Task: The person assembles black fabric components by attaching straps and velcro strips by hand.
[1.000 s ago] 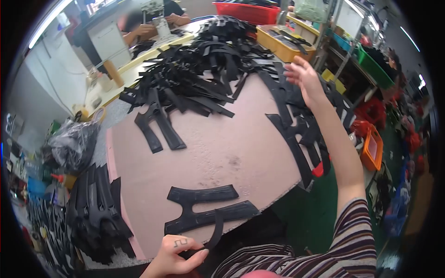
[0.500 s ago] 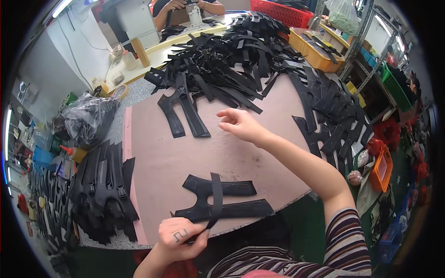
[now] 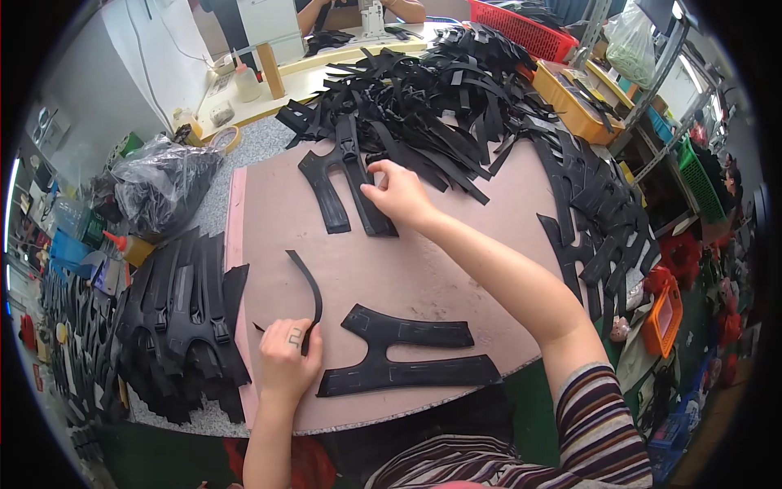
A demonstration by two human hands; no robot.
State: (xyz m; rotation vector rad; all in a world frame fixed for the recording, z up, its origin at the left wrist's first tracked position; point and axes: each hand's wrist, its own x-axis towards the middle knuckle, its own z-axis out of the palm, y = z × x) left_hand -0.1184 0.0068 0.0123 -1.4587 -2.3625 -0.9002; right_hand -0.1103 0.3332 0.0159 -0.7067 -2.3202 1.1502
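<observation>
Over a pink mat [image 3: 273, 212], the left hand [image 3: 290, 357] grips a thin, curved black strap [image 3: 316, 295] beside a flat two-armed piece [image 3: 375, 354], the right hand [image 3: 401, 196] bends its fingers at a buckled piece [image 3: 355, 175], grip unclear, and a yellow bin [image 3: 570, 112] and red basket [image 3: 521, 33] hold dark pieces [image 3: 595, 104].

The left hand [image 3: 289, 357] was at the near left, back uppermost, fingers curled closed, a dark angular mark [image 3: 293, 336] on its skin. The left forearm [image 3: 270, 440] ran almost straight up from the near edge. The right arm [image 3: 505, 281] stretched from near right toward the far middle, elbow bent; the right hand [image 3: 397, 194] pointed left, thumb and index finger parted.
</observation>
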